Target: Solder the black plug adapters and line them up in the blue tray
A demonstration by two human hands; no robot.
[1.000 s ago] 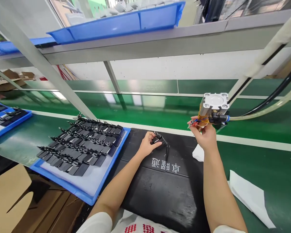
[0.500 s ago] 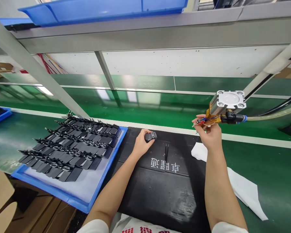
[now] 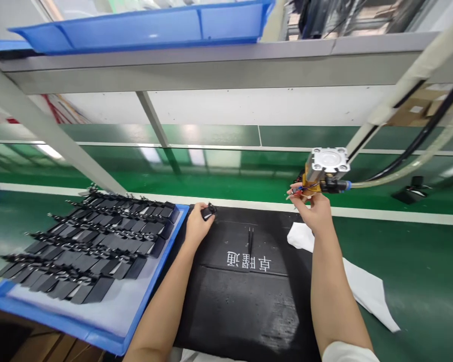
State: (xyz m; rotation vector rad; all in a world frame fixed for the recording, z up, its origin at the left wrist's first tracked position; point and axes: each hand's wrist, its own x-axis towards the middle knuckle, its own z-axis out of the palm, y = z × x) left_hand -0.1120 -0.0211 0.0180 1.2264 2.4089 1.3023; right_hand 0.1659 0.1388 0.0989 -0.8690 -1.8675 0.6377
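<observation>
My left hand (image 3: 198,226) is closed around a small black plastic housing (image 3: 208,212) at the far edge of the black mat (image 3: 241,306). My right hand (image 3: 312,208) is raised farther right, with its fingers pinched on a small part with red and blue wires (image 3: 297,191). That part is right beside the brass-coloured bracket under a silver air cylinder (image 3: 328,162); whether it touches the bracket I cannot tell. Between my hands, black tweezers (image 3: 250,242) lie on the mat over white lettering.
On the left, a blue tray (image 3: 126,337) lined with white holds rows of similar black housings (image 3: 86,246). White paper or cloth (image 3: 368,286) lies by my right forearm. A black hose (image 3: 411,143) and a clear one run right. A blue bin (image 3: 147,30) sits on the shelf above.
My left hand has moved left with the black housing, toward the tray. My right hand stays at the air cylinder with the wired part. The whole view has shifted slightly.
</observation>
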